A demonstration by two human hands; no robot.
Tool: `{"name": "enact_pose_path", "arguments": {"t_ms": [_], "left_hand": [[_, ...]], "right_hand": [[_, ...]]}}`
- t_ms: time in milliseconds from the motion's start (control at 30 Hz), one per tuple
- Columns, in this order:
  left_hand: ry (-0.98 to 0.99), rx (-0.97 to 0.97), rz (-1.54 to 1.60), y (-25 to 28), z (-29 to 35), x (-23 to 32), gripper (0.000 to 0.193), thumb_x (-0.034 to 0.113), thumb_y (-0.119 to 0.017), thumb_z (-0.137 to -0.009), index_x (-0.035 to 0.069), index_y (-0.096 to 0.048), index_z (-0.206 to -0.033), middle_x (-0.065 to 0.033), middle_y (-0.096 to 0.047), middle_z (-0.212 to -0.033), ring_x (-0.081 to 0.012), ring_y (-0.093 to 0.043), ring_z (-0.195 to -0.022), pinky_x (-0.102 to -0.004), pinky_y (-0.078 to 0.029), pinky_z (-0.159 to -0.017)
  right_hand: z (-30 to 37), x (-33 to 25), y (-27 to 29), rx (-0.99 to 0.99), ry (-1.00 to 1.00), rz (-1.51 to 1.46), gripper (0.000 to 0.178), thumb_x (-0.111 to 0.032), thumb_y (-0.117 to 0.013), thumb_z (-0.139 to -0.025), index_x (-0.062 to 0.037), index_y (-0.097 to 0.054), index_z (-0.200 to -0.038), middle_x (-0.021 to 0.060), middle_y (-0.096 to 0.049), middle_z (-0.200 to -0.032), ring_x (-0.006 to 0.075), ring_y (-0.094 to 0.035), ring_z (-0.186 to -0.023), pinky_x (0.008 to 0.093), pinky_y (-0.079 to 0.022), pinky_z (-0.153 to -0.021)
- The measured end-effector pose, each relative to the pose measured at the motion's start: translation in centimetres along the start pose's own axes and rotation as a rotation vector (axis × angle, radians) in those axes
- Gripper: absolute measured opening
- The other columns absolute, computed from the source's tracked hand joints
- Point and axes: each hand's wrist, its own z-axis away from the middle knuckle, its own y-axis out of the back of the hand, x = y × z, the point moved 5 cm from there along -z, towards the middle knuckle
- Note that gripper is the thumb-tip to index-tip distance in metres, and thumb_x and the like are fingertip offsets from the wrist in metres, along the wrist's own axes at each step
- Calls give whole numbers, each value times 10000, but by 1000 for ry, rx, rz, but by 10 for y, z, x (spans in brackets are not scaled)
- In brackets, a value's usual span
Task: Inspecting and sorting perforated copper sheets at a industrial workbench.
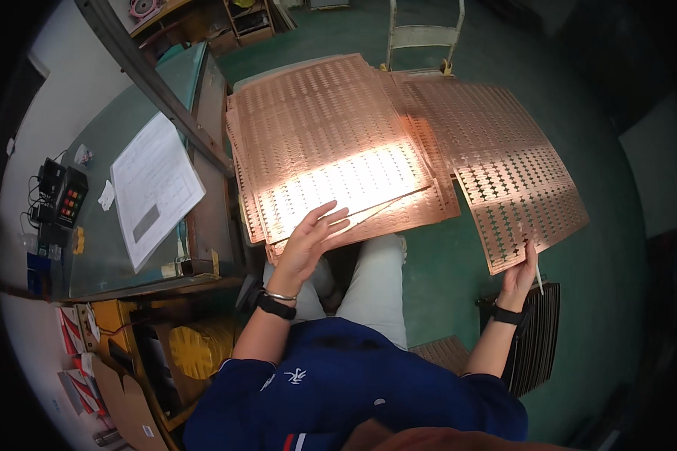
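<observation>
A tall stack of perforated copper sheets lies in front of me, its top surface glaring brightly near the front. My left hand is open over the stack's near edge, fingers apart; whether it touches the metal I cannot tell. To the right, another perforated copper sheet reaches out past the stack, bending down toward me. My right hand grips its near edge by the right corner. From the same hand sticks out a thin white stick, perhaps a pen.
On the left stands a green-topped workbench with a paper sheet and a black keypad device. A metal post rises beside it. A hand truck stands behind the sheets. Dark ribbed material sits below my right hand.
</observation>
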Motion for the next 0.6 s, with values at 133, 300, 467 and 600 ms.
{"name": "enact_pose_path", "arguments": {"t_ms": [133,300,467,600], "left_hand": [[2,197,-67,19,5,4,353,170,-451,-940,23,-422,-1259,-182,-496,-1237,-243,-521,-1111,-355,-431,-951],[35,351,-21,37,15,-3,311,148,-465,-930,15,-461,-1212,-169,-526,-1186,-228,-549,-1047,-345,-459,-918],[22,389,-7,49,15,-4,291,135,-473,-926,21,-476,-1194,-157,-534,-1172,-225,-557,-1029,-334,-468,-903],[-20,506,-18,65,14,6,257,90,-484,-914,20,-502,-1161,-121,-538,-1147,-190,-568,-986,-289,-483,-849]], "right_hand": [[-65,-1,29,57,124,91,394,-98,-482,-917,16,-381,-1280,165,-478,-1246,246,-503,-1125,372,-456,-954],[-164,29,24,77,122,35,320,-60,-530,-891,6,-457,-1196,119,-564,-1099,208,-565,-995,319,-503,-857],[-260,80,7,43,-63,-6,341,-194,-547,-906,-29,-459,-1191,112,-502,-1186,244,-487,-1090,409,-380,-990],[-248,141,40,417,-406,408,490,-343,-495,-919,-51,-401,-1300,126,-510,-1235,298,-492,-1134,439,-314,-1012]]}}
